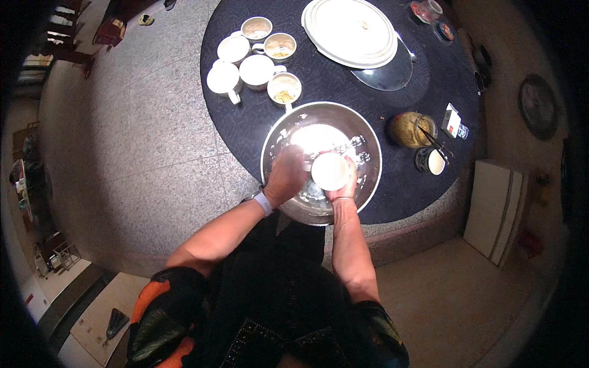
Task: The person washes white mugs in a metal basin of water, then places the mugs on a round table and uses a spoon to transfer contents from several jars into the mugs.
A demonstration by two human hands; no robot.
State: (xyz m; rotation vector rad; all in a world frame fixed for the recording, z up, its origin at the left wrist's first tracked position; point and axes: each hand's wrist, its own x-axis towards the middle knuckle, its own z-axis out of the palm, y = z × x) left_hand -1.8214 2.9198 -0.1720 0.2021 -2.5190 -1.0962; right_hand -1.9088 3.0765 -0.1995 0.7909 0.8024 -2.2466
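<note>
From up here I look straight down on a round dark desk (245,122) and a big steel bowl (368,150) that sits at its near edge, right in front of me. My right hand (342,184) holds a white cup (329,171) over the middle of the bowl, the fingers wrapped around its side from below, the open mouth facing up at me. My left hand (286,175) is just beside the cup, over the left part of the bowl; it is blurred, so I cannot tell whether its fingers are curled or spread, nor whether they touch the cup. A pale band (263,202) sits on the left wrist. Beyond the bowl, toward the far left edge of the desk, stands a cluster of six white cups (256,69), some with yellowish bits inside. At the far edge lies a large white plate (350,30) resting on a dark lid (386,73). Near the right edge I see a glass jar (408,129) of something amber, a small dark cup (431,161) and a little box (453,120).
</note>
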